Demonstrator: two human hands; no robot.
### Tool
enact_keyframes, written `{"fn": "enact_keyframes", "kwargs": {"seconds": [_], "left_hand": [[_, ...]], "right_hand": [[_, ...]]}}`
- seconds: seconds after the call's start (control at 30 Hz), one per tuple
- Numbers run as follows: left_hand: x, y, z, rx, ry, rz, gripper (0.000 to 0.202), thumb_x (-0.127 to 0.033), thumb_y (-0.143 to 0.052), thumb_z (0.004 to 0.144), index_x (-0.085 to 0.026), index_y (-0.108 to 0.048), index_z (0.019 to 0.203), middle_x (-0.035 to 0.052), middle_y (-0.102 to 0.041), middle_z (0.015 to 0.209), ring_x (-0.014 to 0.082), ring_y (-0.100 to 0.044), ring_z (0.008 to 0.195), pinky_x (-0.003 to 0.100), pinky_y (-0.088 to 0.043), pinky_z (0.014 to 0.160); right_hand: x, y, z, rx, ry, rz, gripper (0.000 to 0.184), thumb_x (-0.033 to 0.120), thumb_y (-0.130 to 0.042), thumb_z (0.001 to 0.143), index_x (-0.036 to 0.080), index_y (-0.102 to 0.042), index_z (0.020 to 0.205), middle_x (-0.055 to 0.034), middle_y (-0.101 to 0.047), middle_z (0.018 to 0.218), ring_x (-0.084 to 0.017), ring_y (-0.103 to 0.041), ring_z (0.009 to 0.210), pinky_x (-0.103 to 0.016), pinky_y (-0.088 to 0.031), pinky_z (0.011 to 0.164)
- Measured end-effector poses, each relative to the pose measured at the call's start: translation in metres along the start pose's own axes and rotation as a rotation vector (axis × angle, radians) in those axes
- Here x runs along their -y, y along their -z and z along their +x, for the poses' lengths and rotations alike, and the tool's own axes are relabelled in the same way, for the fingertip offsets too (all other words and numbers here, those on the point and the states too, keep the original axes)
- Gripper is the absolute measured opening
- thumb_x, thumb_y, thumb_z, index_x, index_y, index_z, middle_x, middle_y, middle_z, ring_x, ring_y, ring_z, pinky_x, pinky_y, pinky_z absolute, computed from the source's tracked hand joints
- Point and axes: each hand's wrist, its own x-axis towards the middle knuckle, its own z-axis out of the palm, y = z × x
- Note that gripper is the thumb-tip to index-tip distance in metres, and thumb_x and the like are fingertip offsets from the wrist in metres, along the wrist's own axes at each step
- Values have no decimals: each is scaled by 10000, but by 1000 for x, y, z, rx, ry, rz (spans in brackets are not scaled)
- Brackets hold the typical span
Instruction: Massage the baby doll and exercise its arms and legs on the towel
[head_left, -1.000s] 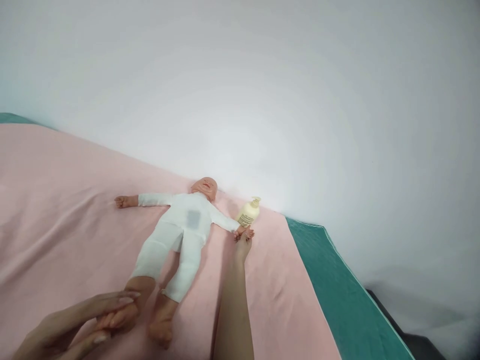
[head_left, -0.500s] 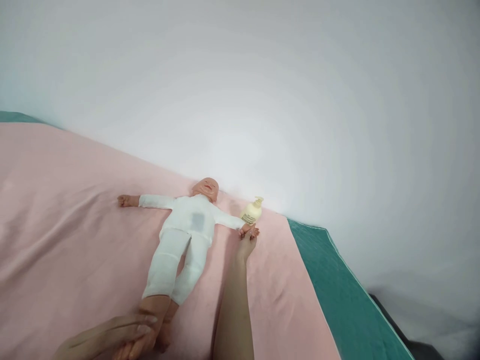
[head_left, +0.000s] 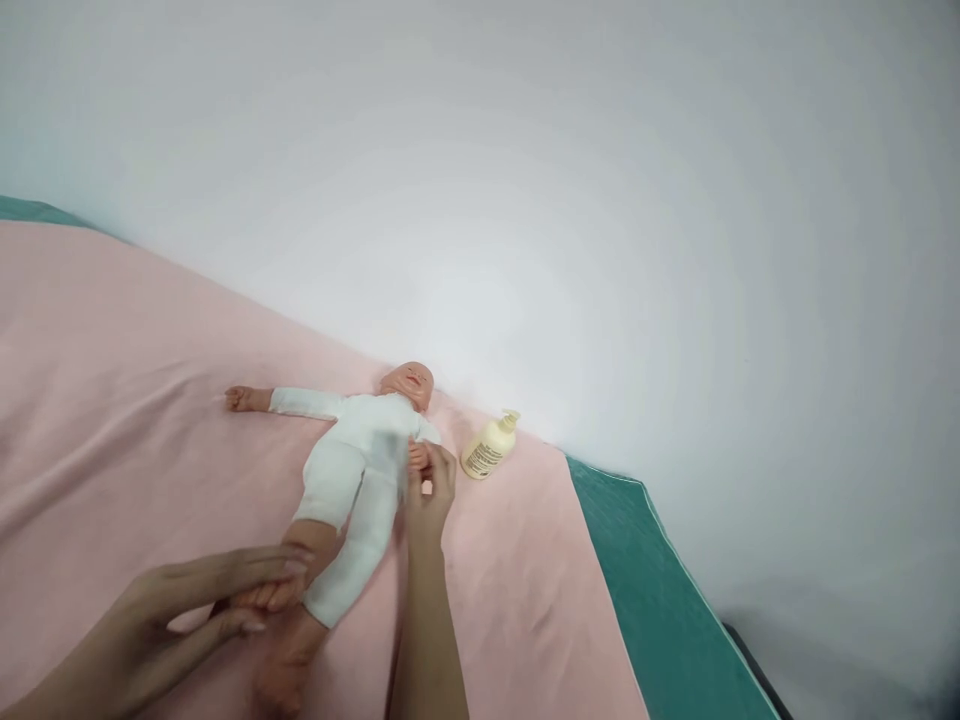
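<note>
1. Doll lies on its back on the pink cloth, in the middle of the scene, its head at the far side near the white wall.
2. Compared with half a second ago, we see that the doll's small hand on the right has come inward: it was stretched out in front of the bottle, and now it is over the belly.
3. The bottle, with its pump, is therefore wholly visible to us; it stands to the right of the doll, apart from our hands.
4. The held foot was in front of the other foot before; now it is farther to the left, and we see the two feet separately. The doll's opposite arm remains stretched to the left.
5. Our right hand grips the small hand between thumb and bent fingers; our forearm reaches from the near edge almost straight to the far side.
6. Our left hand comes from the near left corner and grips the held foot, with fingers lying above and thumb below.
</note>
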Motion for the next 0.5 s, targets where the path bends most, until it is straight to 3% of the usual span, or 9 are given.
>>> {"fn": "enact_keyframes", "kwargs": {"seconds": [0.1,0.23,0.37,0.5], "left_hand": [[-4,-7,31,19,-12,-153,224,-416,-692,748,-365,-804,935,-33,-762,1012,249,-718,916,265,-596,734],[-8,-14,69,47,-41,-132,300,-430,-660,787,-279,-793,1009,18,-760,1026,213,-709,790,251,-579,682],[-6,-18,93,117,-56,-66,362,-476,-647,793,-276,-782,1063,30,-764,1006,189,-689,684,234,-554,643],[-4,-15,91,117,-49,-56,373,-475,-665,786,-271,-777,1078,14,-760,1039,202,-698,735,236,-560,657]], "right_hand": [[1,-3,-3,226,139,-27,394,132,-549,872,260,-682,1219,-96,-604,1183,-183,-598,1121,-333,-522,965],[0,-4,-1,336,153,-65,422,98,-545,865,261,-681,1229,-95,-606,1189,-174,-612,1108,-313,-528,969],[0,-4,-2,351,103,-62,396,114,-538,871,256,-692,1206,-94,-606,1187,-171,-612,1104,-315,-519,979],[0,0,-2,199,-33,14,349,164,-574,845,233,-695,1165,-92,-591,1189,-180,-600,1099,-314,-519,947]]}}
